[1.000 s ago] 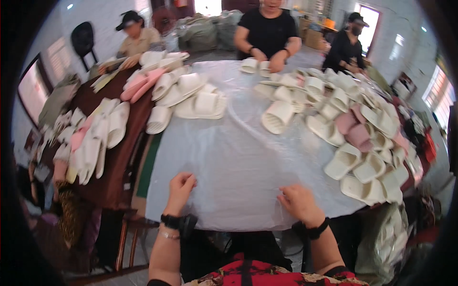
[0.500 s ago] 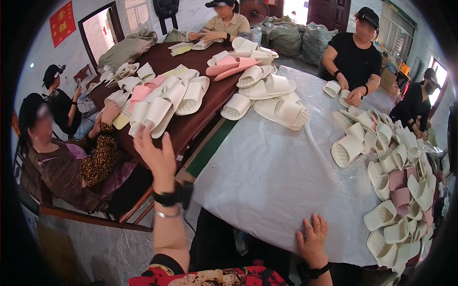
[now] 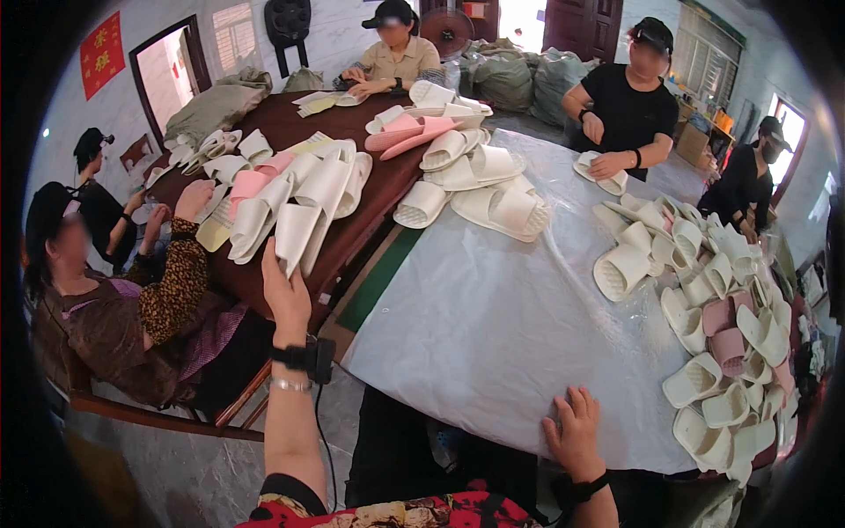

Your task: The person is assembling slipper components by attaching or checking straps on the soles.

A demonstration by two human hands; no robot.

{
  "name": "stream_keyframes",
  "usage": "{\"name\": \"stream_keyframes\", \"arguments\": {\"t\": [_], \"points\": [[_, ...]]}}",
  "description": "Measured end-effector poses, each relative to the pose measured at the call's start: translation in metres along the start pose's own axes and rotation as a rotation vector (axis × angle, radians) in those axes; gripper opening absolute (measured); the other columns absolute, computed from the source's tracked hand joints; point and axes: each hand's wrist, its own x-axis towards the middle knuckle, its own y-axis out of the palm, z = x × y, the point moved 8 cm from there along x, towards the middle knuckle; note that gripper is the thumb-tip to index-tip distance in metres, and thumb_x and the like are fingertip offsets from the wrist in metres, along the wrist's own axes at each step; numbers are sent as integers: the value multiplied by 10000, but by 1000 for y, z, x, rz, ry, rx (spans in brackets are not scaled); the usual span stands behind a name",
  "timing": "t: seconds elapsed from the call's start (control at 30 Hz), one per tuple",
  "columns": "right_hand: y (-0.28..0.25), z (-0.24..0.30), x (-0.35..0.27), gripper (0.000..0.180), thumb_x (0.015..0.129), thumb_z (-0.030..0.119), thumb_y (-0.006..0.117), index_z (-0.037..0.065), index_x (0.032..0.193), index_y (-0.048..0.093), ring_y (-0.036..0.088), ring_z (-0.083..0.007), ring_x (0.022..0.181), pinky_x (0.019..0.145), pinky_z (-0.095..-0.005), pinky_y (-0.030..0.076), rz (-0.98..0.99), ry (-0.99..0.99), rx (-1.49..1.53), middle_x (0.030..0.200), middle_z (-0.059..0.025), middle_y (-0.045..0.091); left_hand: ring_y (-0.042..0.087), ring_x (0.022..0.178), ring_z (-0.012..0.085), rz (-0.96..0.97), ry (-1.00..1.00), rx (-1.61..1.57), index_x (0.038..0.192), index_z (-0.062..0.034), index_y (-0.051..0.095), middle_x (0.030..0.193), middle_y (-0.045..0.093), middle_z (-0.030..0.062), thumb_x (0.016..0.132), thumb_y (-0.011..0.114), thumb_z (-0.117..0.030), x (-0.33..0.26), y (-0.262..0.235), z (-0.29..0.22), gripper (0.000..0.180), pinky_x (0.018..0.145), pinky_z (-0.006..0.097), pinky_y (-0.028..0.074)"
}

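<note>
Left hand [image 3: 286, 295] was grasping a white slipper [image 3: 297, 236] off the dark table [image 3: 352, 233]; right hand [image 3: 576, 431] lay flat and released on the grey sheet [image 3: 493, 326]. Best lifted straight off the pile.

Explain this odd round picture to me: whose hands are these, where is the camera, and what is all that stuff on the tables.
The picture comes from a wide fisheye camera worn on a person's head, looking down, so straight edges bend near the rim. The two forearms rising from the lower edge are that person's own. The left hand reaches up to a white slipper at the edge of the dark brown table and seems to grip its end. The right hand lies flat on the near edge of the pale sheet-covered table, holding nothing. Both wrists wear dark bands. White and pink slippers lie in piles on both tables, with a long heap down the right side. Other people sit or stand around the tables, some handling slippers too.
</note>
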Motion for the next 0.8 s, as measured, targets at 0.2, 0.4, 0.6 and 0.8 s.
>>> {"name": "stream_keyframes", "arguments": {"t": [0.2,0.4,0.6,0.8], "points": [[-17,30,24,631,763,228,712,-23,1273,437,427,-397,1209,1014,-506,329,-114,-52,328,1291,-228,472,470,1197,269,286,-175,-557,1375,32,307,1271,479,181,848,511,21,-105,22,-121,565,1014,367,363],[-19,46,36,619,833,170,649,-68,1310,335,482,-403,1173,978,-431,385,-251,0,747,1265,-256,488,465,1231,388,685,-124,-825,1343,28,356,1340,445,246,796,508,62,-217,53,-221,568,1017,402,384],[-31,-15,1,417,901,125,537,-54,1251,398,580,-365,1001,829,-366,465,-338,353,669,1129,-240,565,538,1112,420,757,173,-817,1281,-11,432,1274,502,234,777,517,56,-228,42,-273,515,921,418,467],[-72,-105,-35,290,926,118,511,-33,1171,475,568,-202,901,789,-296,458,-607,631,629,1044,-131,593,617,972,379,846,372,-781,1070,-51,603,1199,568,193,749,541,62,-212,53,-260,345,812,381,531]]}}
